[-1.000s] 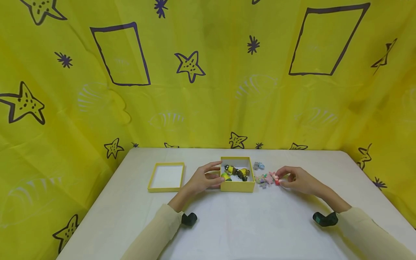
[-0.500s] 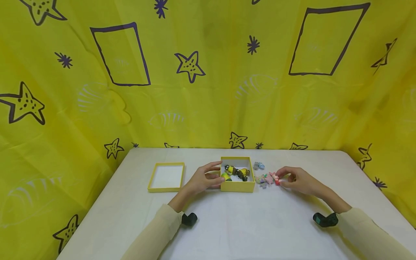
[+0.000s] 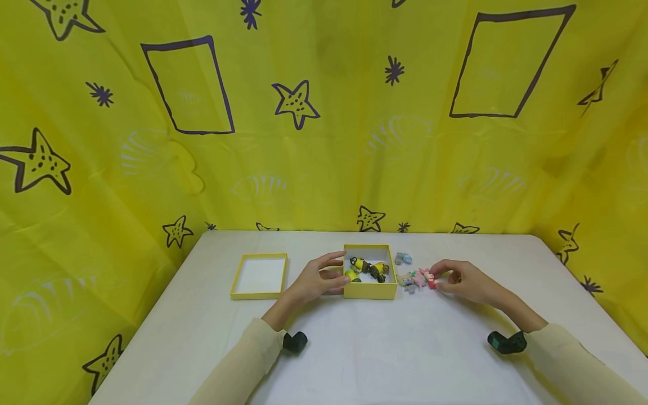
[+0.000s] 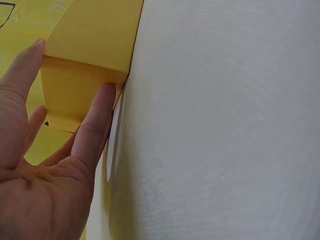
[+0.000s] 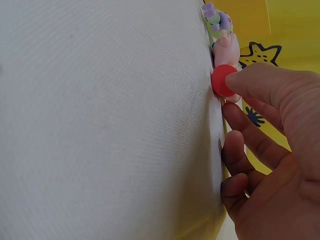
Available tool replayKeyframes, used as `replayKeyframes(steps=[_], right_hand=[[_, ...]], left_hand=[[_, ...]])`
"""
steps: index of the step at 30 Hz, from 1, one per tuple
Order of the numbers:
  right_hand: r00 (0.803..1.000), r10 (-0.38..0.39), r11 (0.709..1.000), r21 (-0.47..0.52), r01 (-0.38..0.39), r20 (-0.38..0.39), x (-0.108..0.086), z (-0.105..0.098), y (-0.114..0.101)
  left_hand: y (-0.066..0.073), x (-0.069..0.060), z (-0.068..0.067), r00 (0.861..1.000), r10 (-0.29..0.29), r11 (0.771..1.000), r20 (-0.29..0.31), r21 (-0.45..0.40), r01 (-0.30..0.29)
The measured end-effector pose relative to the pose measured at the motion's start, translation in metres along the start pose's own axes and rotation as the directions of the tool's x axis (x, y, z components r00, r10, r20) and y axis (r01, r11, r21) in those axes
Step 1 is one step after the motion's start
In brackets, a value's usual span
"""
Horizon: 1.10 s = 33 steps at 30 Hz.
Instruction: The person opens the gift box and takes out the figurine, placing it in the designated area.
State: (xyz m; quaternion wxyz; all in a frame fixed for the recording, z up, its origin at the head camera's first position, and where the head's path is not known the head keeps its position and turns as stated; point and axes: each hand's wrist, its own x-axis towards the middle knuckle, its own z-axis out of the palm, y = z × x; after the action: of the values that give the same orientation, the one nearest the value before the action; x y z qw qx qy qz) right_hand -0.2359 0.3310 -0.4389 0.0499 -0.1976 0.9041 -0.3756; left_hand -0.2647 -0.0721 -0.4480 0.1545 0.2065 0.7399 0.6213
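Observation:
My left hand (image 3: 311, 279) rests its extended fingers and thumb against the left wall of an open yellow box (image 3: 370, 291). In the left wrist view, the fingertips (image 4: 105, 92) touch the yellow box wall. Inside the box lie several small yellow-and-dark figurines (image 3: 378, 271), and a yellow-green one (image 3: 352, 275) sits by its left front corner. To the right, my right hand (image 3: 467, 282) pinches a small red-and-pink figurine (image 3: 431, 280) between thumb and index finger. Its round red base (image 5: 220, 81) shows under the thumb in the right wrist view; the other fingers are curled loosely.
Pastel figurines (image 3: 411, 280) lie clustered between the box and my right hand. Two small grey and blue figurines (image 3: 403, 259) lie behind them. A yellow-rimmed lid (image 3: 257, 295) lies on the left of the white table (image 3: 364, 349). A yellow curtain (image 3: 334, 169) hangs behind.

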Motion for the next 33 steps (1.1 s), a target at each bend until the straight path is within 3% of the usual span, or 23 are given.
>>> replayKeyframes(steps=[11,26,33], right_hand=[[1.0,0.01,1.0,0.009,-0.01,0.019,0.002,-0.002,0.0],[0.993,-0.088,0.996,-0.005,0.088,0.084,0.004,-0.011,-0.007],[0.991,-0.092,0.994,-0.049,0.097,0.102,0.006,-0.022,-0.014]], left_hand=[[-0.002,0.0,0.0,1.0,0.0,1.0,-0.003,0.009,0.0],[-0.003,0.001,-0.001,1.0,0.005,1.0,0.004,-0.002,-0.005],[-0.004,0.002,-0.001,1.0,0.009,1.0,0.006,0.0,-0.009]])
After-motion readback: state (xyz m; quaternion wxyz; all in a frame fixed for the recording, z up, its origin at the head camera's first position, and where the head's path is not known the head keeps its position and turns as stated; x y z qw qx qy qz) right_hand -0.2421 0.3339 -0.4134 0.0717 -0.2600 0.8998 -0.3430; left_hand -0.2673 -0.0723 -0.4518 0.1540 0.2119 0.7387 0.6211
